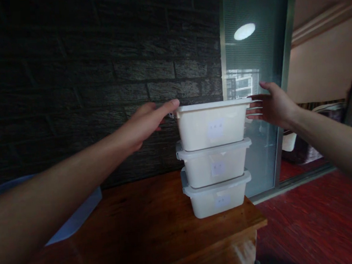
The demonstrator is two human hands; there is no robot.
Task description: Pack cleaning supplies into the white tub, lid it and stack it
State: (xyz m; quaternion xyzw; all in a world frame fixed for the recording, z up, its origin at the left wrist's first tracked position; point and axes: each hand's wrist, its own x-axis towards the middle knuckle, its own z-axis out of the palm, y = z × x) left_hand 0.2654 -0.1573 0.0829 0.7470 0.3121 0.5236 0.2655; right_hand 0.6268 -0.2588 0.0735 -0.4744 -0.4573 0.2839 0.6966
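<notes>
Three white plastic boxes stand stacked on the right end of a wooden table (147,228). The top box (213,125) has no lid, while the middle box (215,163) and the bottom box (217,196) each carry a grey lid. Each has a small pale label on its front. My left hand (149,120) reaches to the left rim of the top box, fingers stretched out, fingertips at its corner. My right hand (273,104) is open beside the right rim, fingers spread and close to or just touching it.
A dark brick wall (83,74) runs behind the table. To the right stands a frosted glass door (249,61) with a metal frame, and red flooring (317,218) lies below. A pale blue object (76,221) lies on the table's left, partly behind my left arm.
</notes>
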